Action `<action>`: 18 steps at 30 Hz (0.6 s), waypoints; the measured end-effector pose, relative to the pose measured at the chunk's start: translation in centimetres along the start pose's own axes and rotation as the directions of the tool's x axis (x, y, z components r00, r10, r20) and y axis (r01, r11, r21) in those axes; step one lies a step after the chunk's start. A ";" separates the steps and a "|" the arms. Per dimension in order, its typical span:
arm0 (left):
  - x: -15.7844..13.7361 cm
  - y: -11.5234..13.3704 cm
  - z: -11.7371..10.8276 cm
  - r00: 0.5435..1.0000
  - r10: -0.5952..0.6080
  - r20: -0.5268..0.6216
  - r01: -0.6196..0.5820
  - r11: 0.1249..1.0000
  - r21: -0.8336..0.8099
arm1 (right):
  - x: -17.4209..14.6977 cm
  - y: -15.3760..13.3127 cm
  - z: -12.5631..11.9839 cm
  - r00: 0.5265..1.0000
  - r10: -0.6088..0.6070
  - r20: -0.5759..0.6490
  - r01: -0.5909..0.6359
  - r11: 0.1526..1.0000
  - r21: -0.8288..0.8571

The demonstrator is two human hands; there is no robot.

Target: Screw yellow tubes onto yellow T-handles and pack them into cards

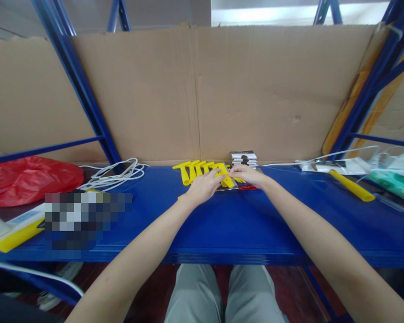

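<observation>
My left hand (204, 186) reaches to the back of the blue shelf, its fingers closed around the edge of a yellow plastic tool (227, 181) with a flared end. Across from it, my right hand (248, 175) has its fingertips pinched at the tool's right side; what they grip is too small to make out. Several yellow T-shaped plastic handles (185, 175) lie side by side in a row left of the tool. Just behind my right hand is a stack of small printed booklets (244, 158). Red and dark flat packaging (249, 187) lies partly hidden under the right hand.
A cardboard sheet (256, 89) walls off the back of the blue shelf (229, 229). To the left are a coiled white cable (121, 175), a red plastic bag (33, 179) and another yellow handle (18, 235). A yellow tube-like handle (352, 185) and plastic packets (395, 181) lie right.
</observation>
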State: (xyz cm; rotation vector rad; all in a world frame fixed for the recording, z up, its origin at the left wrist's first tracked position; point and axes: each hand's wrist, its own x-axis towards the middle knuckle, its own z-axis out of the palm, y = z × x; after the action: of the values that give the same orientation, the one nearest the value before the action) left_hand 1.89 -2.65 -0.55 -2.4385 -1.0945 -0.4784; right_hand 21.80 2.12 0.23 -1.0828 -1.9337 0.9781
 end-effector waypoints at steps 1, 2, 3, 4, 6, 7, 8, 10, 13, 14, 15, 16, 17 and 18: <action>0.0 0.0 0.1 0.999 -0.037 0.001 0.037 0.999 -0.012 | 0.0 0.0 0.1 1.000 0.000 -0.007 0.000 1.000 0.014; 0.0 0.0 0.2 0.997 -0.079 0.001 0.079 0.997 -0.026 | 0.0 0.0 0.1 1.000 -0.001 -0.015 0.001 1.000 0.031; 0.0 0.0 0.3 0.993 -0.122 0.000 0.122 0.992 -0.045 | 0.0 0.0 0.2 1.000 -0.001 -0.022 0.002 0.999 0.049; 0.1 -0.1 0.4 0.987 -0.158 -0.003 0.158 0.985 -0.067 | -0.1 0.0 0.3 1.000 0.001 -0.028 0.001 0.998 0.064; 0.1 -0.4 0.7 0.981 -0.196 -0.006 0.194 0.975 -0.113 | -0.1 -0.1 0.4 0.999 0.010 -0.033 -0.007 0.997 0.080; 0.1 -0.6 0.8 0.981 -0.194 -0.007 0.192 0.972 -0.133 | -0.2 -0.1 0.5 0.999 0.015 -0.031 -0.013 0.997 0.079; 0.1 -0.7 1.0 0.983 -0.186 -0.008 0.183 0.972 -0.148 | -0.2 -0.1 0.5 0.999 0.018 -0.029 -0.016 0.997 0.075; 0.1 -1.0 1.2 0.985 -0.174 -0.008 0.171 0.972 -0.162 | -0.2 -0.1 0.7 1.000 0.016 -0.024 -0.014 0.998 0.064; 0.1 -1.0 1.2 0.984 -0.180 0.002 0.178 0.971 -0.159 | -0.1 0.0 0.9 1.000 0.018 -0.025 -0.017 0.999 0.052; 0.1 -0.9 1.2 0.984 -0.180 0.010 0.180 0.971 -0.158 | -0.1 0.0 0.9 0.999 0.022 -0.029 -0.021 0.999 0.048; 0.1 -0.8 1.1 0.985 -0.173 0.020 0.174 0.972 -0.159 | -0.1 0.0 0.9 0.999 0.026 -0.032 -0.024 0.999 0.045; 0.0 -0.7 1.1 0.987 -0.158 0.028 0.160 0.974 -0.162 | -0.1 0.0 0.9 0.999 0.027 -0.035 -0.025 0.999 0.043; 0.0 -0.6 1.1 0.990 -0.137 0.035 0.141 0.976 -0.165 | -0.1 0.0 0.9 0.999 0.026 -0.036 -0.024 0.999 0.042; 0.0 -0.5 1.0 0.993 -0.115 0.039 0.120 0.979 -0.168 | -0.1 0.0 0.9 0.999 0.022 -0.036 -0.020 0.999 0.042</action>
State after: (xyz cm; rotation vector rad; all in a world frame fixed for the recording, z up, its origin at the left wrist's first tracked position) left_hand 1.61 -1.83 -1.33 -2.5436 -1.2622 -0.5980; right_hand 21.11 1.74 -0.22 -1.0918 -1.8689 0.9990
